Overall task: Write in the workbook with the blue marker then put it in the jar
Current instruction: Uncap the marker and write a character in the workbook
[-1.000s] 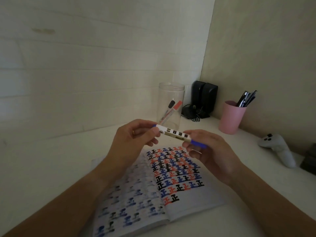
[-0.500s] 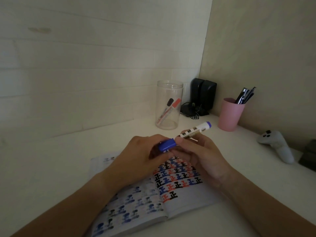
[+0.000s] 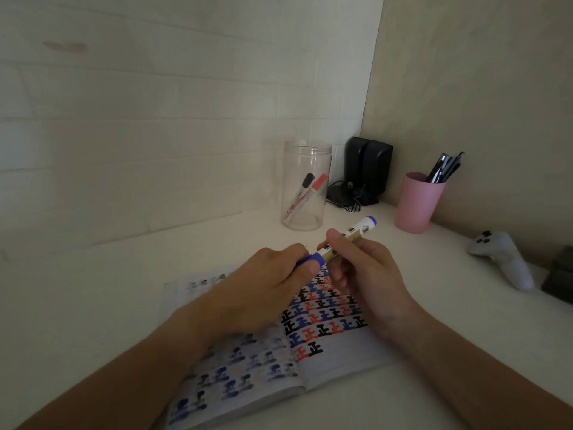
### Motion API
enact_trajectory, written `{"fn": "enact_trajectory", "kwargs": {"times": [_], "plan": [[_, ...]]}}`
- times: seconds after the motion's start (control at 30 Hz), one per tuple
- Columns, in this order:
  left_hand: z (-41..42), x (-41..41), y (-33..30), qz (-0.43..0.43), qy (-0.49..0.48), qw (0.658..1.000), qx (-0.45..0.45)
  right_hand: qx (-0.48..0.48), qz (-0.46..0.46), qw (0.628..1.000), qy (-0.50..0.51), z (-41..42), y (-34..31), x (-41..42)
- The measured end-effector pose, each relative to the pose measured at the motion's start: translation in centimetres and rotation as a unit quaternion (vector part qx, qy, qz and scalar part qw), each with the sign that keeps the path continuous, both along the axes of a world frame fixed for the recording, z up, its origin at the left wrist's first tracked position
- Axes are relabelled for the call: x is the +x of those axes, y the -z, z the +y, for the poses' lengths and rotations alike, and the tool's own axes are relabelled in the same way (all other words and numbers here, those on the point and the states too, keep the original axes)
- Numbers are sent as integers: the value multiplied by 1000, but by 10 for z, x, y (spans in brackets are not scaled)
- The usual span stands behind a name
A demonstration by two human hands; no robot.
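From my head view, I've flipped the blue marker (image 3: 344, 240) end for end since a second ago: my right hand (image 3: 362, 274) now pinches its barrel above the workbook (image 3: 325, 361), and my left hand (image 3: 263, 293) pinches the blue cap (image 3: 314, 259). I judge uncapping comes next; the jar (image 3: 305, 184) waits farther back.

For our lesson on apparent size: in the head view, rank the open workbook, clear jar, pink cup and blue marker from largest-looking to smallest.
1. Open workbook, though it is nearest the camera.
2. Clear jar.
3. Pink cup.
4. Blue marker, partly hidden by both hands, so unsure.
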State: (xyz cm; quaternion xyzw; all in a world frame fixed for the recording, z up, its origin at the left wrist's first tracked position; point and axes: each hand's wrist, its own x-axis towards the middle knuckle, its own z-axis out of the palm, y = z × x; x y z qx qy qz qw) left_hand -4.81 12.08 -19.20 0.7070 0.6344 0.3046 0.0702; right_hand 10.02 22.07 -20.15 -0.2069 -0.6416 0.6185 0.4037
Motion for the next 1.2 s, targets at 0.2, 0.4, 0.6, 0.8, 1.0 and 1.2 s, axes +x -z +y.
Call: {"fn": "enact_trajectory", "kwargs": {"times": [0.2, 0.4, 0.6, 0.8, 1.0, 1.2], "plan": [[-19, -16, -12, -277, 0, 960, -51, -152, 130, 972, 122, 45, -8, 27], [-16, -28, -4, 24, -92, 995, 16, -90, 50, 992, 76, 37, 10, 10], [-18, -28, -3, 75, -96, 992, -35, -75, 13, 991, 107, 31, 1, 15], [-18, -30, 0, 136, -84, 986, -45, -31, -42, 997, 56, -9, -34, 31], [-15, -22, 5, 173, -76, 980, -58, -14, -109, 994, 10, -46, -19, 56], [-9, -22, 10, 156, -92, 977, -110, 90, -146, 983, 60, -49, 9, 65]]}}
